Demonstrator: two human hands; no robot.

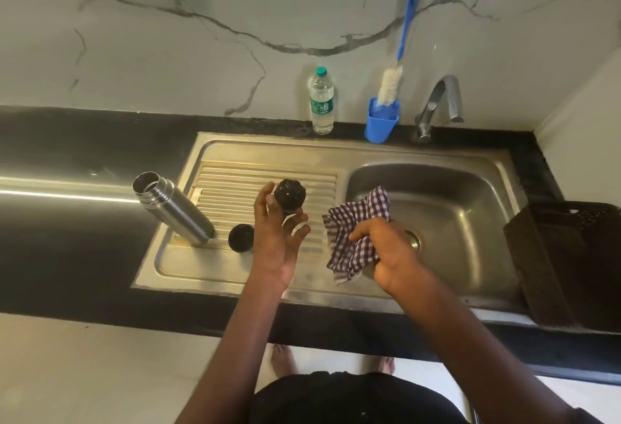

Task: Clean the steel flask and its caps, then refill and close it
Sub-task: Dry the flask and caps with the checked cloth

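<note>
Mid-frame: left hand (276, 238) pinches small black inner cap (289, 197) over the draining board; right hand (386, 249) clenches purple checked cloth (358, 232). Open steel flask (173, 207) stands left, unfilled. Step: likely drying caps. Next: bring cloth to cap.

Dim, soft indoor light, bright glare streak on the black counter (67, 195), wide-angle bending at edges.

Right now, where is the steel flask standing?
In the head view the steel flask stands open at the left edge of the sink's ribbed drainboard, just left of a black cap and the left hand.
</note>
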